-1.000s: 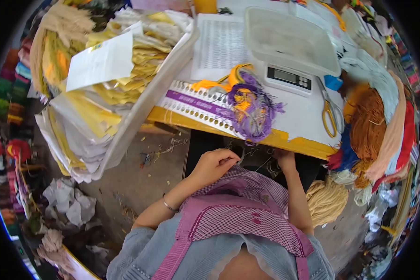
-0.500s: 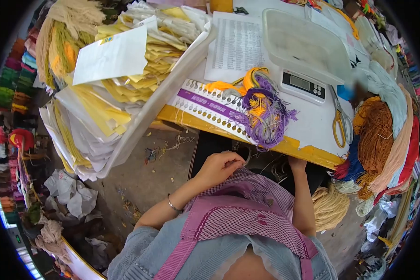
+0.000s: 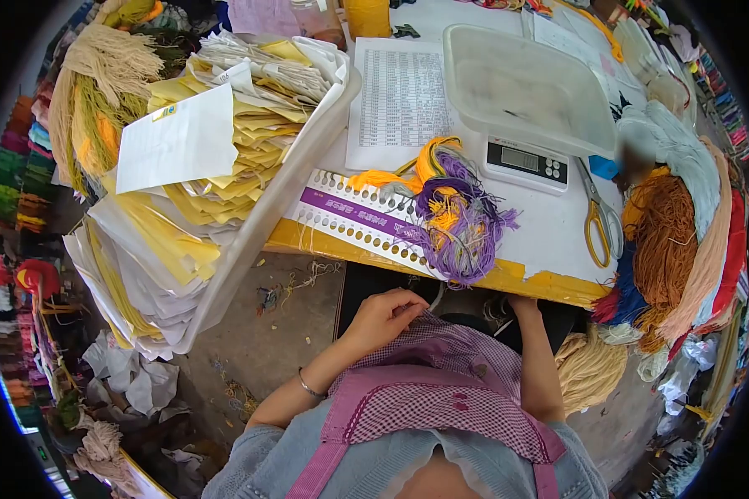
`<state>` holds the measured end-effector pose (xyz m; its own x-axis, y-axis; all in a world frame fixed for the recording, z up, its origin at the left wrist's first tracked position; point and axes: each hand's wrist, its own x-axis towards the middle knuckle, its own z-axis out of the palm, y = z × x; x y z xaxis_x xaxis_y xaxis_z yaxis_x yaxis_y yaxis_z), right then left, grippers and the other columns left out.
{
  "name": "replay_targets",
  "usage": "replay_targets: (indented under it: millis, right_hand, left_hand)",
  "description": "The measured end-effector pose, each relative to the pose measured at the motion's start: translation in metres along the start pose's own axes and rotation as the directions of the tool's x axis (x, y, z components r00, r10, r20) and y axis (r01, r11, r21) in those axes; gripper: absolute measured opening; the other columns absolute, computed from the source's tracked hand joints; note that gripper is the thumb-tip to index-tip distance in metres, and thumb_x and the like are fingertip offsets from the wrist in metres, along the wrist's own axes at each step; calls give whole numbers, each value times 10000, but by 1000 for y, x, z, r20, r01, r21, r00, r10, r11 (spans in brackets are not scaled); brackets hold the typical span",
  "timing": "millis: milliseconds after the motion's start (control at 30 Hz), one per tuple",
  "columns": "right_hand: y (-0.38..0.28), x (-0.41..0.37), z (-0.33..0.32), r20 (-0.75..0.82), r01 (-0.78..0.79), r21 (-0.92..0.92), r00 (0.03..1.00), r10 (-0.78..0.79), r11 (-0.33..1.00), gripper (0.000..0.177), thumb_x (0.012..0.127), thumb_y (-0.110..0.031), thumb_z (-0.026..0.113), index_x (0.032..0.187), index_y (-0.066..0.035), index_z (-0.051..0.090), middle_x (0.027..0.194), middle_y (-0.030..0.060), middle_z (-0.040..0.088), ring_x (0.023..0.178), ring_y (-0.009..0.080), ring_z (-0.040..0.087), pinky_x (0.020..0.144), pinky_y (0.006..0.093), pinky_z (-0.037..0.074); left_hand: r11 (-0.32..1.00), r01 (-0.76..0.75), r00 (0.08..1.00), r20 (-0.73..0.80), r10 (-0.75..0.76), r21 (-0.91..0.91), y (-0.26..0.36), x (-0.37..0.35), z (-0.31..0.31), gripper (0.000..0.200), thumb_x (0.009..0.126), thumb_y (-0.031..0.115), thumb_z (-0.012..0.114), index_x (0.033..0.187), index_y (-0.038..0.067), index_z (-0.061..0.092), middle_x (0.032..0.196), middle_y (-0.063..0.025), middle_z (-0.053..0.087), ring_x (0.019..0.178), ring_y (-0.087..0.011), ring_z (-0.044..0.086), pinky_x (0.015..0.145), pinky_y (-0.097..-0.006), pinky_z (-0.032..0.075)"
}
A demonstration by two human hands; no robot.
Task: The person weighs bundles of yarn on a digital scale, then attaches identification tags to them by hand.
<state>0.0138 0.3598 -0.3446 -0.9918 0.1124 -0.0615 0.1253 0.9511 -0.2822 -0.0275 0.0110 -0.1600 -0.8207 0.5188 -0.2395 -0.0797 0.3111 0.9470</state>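
My left hand [image 3: 386, 319] is over my lap, its fingers curled together at the edge of the checked apron [image 3: 441, 391]. Whatever they may pinch is hidden. The table edge covers the fingers of my right hand [image 3: 522, 307]; only its back and wrist show. On the table in front of me, a tangled bundle of purple, orange and grey thread [image 3: 463, 220] lies partly across a white thread card [image 3: 362, 218] with a purple band and rows of holes. Neither hand touches the bundle.
A bin [image 3: 295, 179] packed with paper envelopes stands at the left. Behind the thread are a printed list [image 3: 399, 104] and a digital scale [image 3: 524, 162] under a clear plastic tray [image 3: 524, 83]. Scissors [image 3: 597, 220] and brown yarn skeins [image 3: 662, 241] lie to the right.
The view has tilted up slightly, so the table and its items sit lower and a little left in the picture. Both hands keep nearly the same pose.
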Motion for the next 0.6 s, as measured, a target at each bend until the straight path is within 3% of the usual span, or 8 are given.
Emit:
replay_targets:
  millis: [67,600]
  right_hand:
    - [1,3,7,33,61,-102,998,-58,993,420,907,-356,515,1265,-142,555,1291,115,555,1235,335,469,1044,487,332]
    - [16,11,16,-41,2,-140,999,-8,990,459,886,-393,529,1264,-135,556,1297,135,547,1222,342,476,1039,486,342]
  left_hand:
    - [1000,5,1000,2,-5,-1,-2,1,0,149,897,119,610,1008,35,663,826,-85,632,598,-133,631,549,-265,481]
    - [999,38,999,24,-38,10,-10,7,-2,153,898,125,603,1018,47,659,846,-83,660,608,-138,638,568,-271,496]
